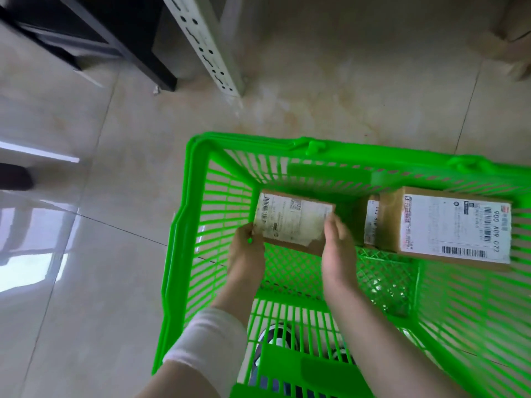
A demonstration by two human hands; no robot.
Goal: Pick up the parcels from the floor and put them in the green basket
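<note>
- The left forearm (227,297) wore a wide white fabric band (208,337). It looked soft, was faintly creased, and fitted snugly round the arm.
- Bare arm showed on both sides of that band, toward the wrist and toward the elbow.
- The right forearm (373,326) was uncovered all the way to the edge of view.
- The left hand (247,248) and the right hand (337,242) were both bare, with short nails as far as the blur allowed.
- Lower down, one shoe (274,337) showed in strips of white with dark panels, like a trainer.
- A second shoe (340,353) showed only a pale toe and a dark upper.
- Below the first shoe was a patch of dark bluish cloth (273,386), too blurred to name.
</note>
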